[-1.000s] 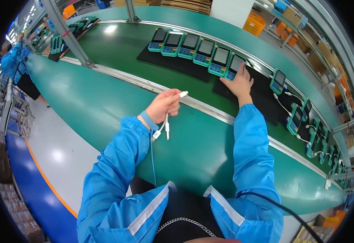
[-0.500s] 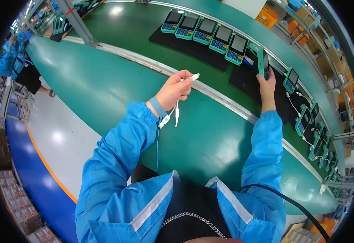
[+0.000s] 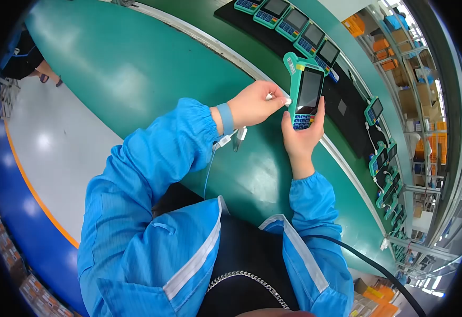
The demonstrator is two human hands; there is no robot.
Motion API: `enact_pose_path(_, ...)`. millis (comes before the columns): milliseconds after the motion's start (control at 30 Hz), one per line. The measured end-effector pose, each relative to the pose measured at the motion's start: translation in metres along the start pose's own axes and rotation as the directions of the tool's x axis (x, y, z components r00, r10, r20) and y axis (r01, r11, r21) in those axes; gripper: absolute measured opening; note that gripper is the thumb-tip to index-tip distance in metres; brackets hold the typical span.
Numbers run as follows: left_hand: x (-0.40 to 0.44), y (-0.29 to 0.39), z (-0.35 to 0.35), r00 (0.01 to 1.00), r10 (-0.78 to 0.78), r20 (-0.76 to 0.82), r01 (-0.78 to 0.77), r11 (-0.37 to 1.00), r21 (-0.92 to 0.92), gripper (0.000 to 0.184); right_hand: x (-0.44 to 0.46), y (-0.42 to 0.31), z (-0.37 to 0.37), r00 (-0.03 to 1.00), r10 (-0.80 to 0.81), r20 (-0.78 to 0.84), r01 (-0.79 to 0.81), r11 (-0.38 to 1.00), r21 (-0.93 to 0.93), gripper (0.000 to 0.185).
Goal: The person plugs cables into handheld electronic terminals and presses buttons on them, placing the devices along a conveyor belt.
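In my right hand (image 3: 304, 138) is a green card payment terminal (image 3: 309, 87), held upright by its keypad end with the dark screen toward me. My left hand (image 3: 257, 103) pinches the white plug (image 3: 287, 101) of a cable at the terminal's left edge. Whether the plug sits inside a port I cannot tell. More white connectors (image 3: 224, 141) of the cable dangle below my left wrist, which wears a blue band (image 3: 224, 119) with a thin blue cord. Both hands are above the green bench (image 3: 188, 68).
Several similar terminals (image 3: 296, 24) lie in a row on a black mat (image 3: 257, 33) beyond the metal rail. To the right, more terminals (image 3: 377, 160) stand with white cables attached. A black hose (image 3: 368, 259) crosses beside my right arm. Another person's legs (image 3: 43, 68) show far left.
My right hand has lifted the terminal off the mat side and brought it nearer, to the left. My left hand has moved right, bringing the plug against the terminal's edge. The view has shifted.
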State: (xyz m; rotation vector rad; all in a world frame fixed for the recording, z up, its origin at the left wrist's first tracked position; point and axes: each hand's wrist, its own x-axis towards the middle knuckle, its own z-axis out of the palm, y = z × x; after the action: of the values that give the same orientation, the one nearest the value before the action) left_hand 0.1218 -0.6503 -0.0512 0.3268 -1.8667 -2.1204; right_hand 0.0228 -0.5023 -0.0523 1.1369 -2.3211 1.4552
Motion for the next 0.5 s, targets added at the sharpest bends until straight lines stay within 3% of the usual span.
enact_pose_path(33, 0.002, -0.002, -0.003, 1.000, 0.005, 0.000, -0.005, 1.000, -0.004, 0.018, 0.000, 0.001, 0.001, 0.997, -0.075, 0.001, 0.075, 0.995, -0.060, 0.093)
enact_pose_path(100, 0.004, -0.003, -0.007, 0.998, 0.062, -0.008, -0.060, 0.984, 0.165, 0.020, 0.000, -0.001, 0.003, 0.988, -0.154, 0.011, 0.154, 0.981, -0.115, 0.094)
enact_pose_path(167, 0.001, -0.003, -0.010, 1.000, 0.025, -0.013, -0.023, 0.989, 0.146, 0.022, 0.001, 0.001, 0.003, 0.979, -0.199, 0.038, 0.202, 0.959, -0.198, 0.094)
enact_pose_path(200, 0.004, -0.008, -0.009, 0.997, 0.080, -0.007, -0.078, 0.991, 0.111, 0.021, 0.002, 0.002, 0.001, 0.978, -0.204, 0.045, 0.209, 0.953, -0.220, 0.093)
enact_pose_path(267, 0.006, -0.004, -0.014, 0.977, -0.099, 0.186, 0.120, 0.987, -0.105, 0.021, 0.007, 0.011, -0.007, 0.981, -0.171, 0.096, 0.177, 0.982, -0.060, 0.091)
enact_pose_path(300, 0.006, 0.004, -0.016, 0.963, -0.166, 0.213, 0.184, 0.981, -0.066, 0.020, 0.009, 0.017, -0.016, 0.984, -0.126, 0.125, 0.130, 0.991, -0.019, 0.089)
enact_pose_path(333, 0.007, 0.004, -0.020, 0.979, -0.159, 0.128, 0.169, 0.983, -0.071, 0.020, 0.010, 0.024, -0.024, 0.984, -0.083, 0.157, 0.080, 0.996, 0.026, 0.088)
enact_pose_path(367, 0.009, 0.002, -0.026, 0.988, -0.151, 0.034, 0.153, 0.985, -0.076, 0.021, 0.015, 0.026, -0.034, 0.990, -0.118, 0.072, 0.113, 0.991, 0.065, 0.086)
enact_pose_path(400, 0.011, 0.001, -0.036, 0.986, -0.161, 0.040, 0.166, 0.966, -0.200, 0.018, 0.020, 0.040, -0.045, 0.992, -0.121, -0.019, 0.121, 0.993, -0.010, 0.086)
enact_pose_path(467, 0.017, 0.003, -0.058, 0.987, -0.157, 0.043, 0.162, 0.908, -0.386, 0.016, 0.034, 0.075, -0.068, 0.968, 0.139, -0.207, -0.153, 0.987, -0.051, 0.083)
enact_pose_path(500, 0.020, -0.002, -0.063, 0.991, -0.126, 0.054, 0.137, 0.879, -0.456, 0.018, 0.042, 0.093, -0.085, 0.941, 0.161, -0.296, -0.220, 0.960, -0.176, 0.083)
